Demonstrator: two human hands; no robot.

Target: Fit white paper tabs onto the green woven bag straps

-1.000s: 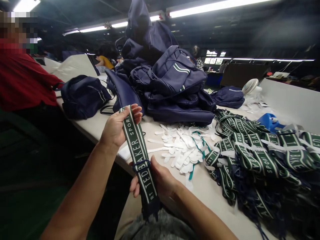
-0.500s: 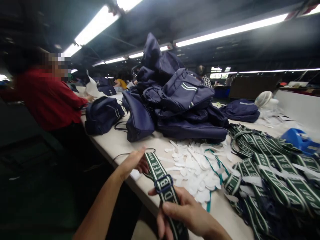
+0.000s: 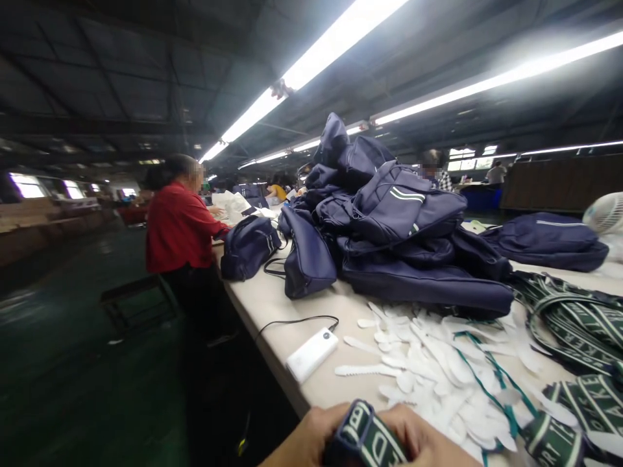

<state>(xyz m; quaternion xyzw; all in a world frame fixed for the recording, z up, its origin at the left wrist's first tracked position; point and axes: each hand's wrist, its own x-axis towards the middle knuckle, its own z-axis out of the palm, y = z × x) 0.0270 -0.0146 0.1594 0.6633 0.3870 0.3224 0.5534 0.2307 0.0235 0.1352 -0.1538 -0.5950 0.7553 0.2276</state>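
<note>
Low at the bottom edge, my left hand [image 3: 311, 438] and my right hand [image 3: 421, 441] are closed on either side of a green strap [image 3: 379, 441] with white lettering. The strap is bunched between them, with a dark blue buckle at its left part; the lower fingers are cut off by the frame. White paper pieces [image 3: 418, 363] lie scattered on the pale table [image 3: 248, 305] just beyond. A white device [image 3: 311, 355] with a black cord lies to the left of them. More green lettered straps [image 3: 579, 324] are piled at the right.
A tall heap of navy bags [image 3: 389, 207] stands mid-table, with another navy bag [image 3: 549, 240] to its right. A fan [image 3: 606, 213] is at the right edge. A person in red [image 3: 178, 227] is at the table's left side, near a dark stool [image 3: 136, 295].
The view has swung left. My hands have come together low in the frame, and the extended strap is now bunched between them. The white device is now uncovered.
</note>
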